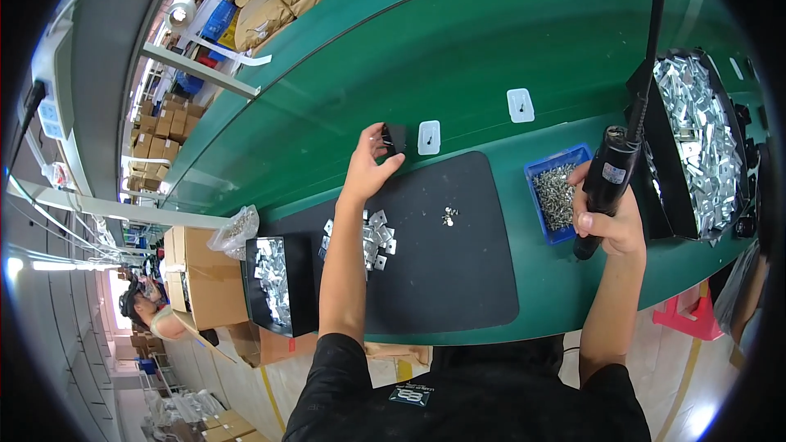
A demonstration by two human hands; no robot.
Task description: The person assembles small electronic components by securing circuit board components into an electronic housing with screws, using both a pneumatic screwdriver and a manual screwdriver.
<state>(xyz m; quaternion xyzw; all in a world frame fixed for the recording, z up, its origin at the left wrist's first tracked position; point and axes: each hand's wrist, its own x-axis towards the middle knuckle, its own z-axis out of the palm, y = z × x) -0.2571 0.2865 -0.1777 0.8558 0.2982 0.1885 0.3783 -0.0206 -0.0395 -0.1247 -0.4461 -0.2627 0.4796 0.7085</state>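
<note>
My left hand (370, 165) reaches forward past the black mat (446, 262) and holds a small black part (394, 139) at the edge of the green conveyor belt (458, 57). My right hand (610, 217) grips a black electric screwdriver (610, 176), held upright, with its cable running up out of view. A pile of small silver metal plates (372, 237) lies on the mat beside my left forearm. A few loose screws (449, 214) lie mid-mat. A blue tray of screws (557, 194) sits just left of my right hand.
A black bin of silver plates (277, 282) stands at the left table edge, and a larger one (696, 143) at the right. Two white tags (429, 137) (520, 105) lie on the belt. Cardboard boxes (201, 278) sit left; another person (147, 307) works far left.
</note>
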